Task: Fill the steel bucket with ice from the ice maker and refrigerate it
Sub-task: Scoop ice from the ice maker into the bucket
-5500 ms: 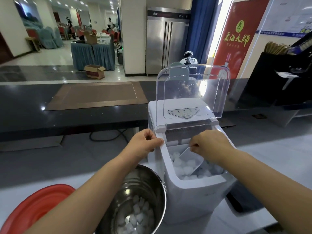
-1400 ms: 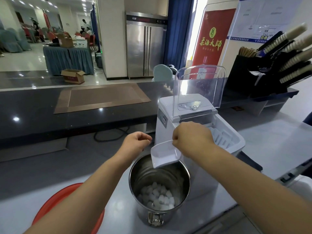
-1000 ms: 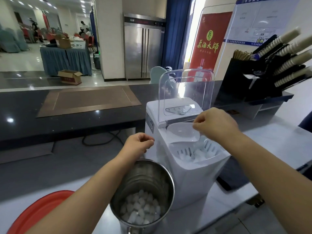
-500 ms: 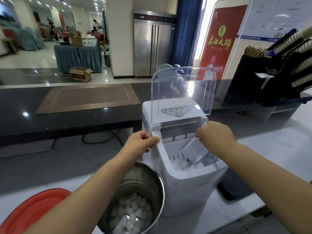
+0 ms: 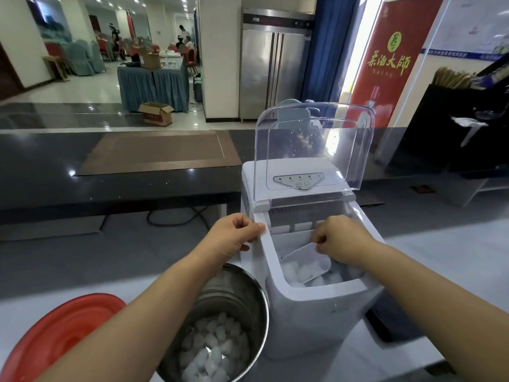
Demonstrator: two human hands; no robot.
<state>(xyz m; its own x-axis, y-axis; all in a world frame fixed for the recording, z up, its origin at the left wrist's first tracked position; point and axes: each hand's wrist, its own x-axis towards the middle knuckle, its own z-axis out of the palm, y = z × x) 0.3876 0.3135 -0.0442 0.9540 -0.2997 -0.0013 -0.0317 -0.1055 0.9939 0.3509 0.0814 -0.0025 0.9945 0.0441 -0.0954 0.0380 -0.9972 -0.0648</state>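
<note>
Two hands are in use: the left hand (image 5: 234,235) has its fingers curled over the left rim of the ice maker (image 5: 311,321), bracing it, and the right hand (image 5: 341,239) pinches the handle end of a clear scoop (image 5: 305,264) down in the bin. The steel bucket (image 5: 220,296) sits on the white counter just beside the maker's left side, under the left forearm. Whether the two touch, cannot tell. It stands upright, mouth up, long axis vertical, with ice cubes (image 5: 212,346) covering only the bottom, so it looks far from full. The scoop's long axis slants from the handle at upper right to its open end at lower left, dug into the bin ice (image 5: 330,278). Main risk is the carry over the maker's left wall: an overloaded or tipped scoop would drop cubes on the counter. A hard dig could shove the maker into the bucket if the left grip slips. The clear lid (image 5: 314,144) stands open above the wrists and could fall if bumped. A red lid (image 5: 63,334) lies left of the bucket, and a steel fridge (image 5: 272,67) stands well behind.
</note>
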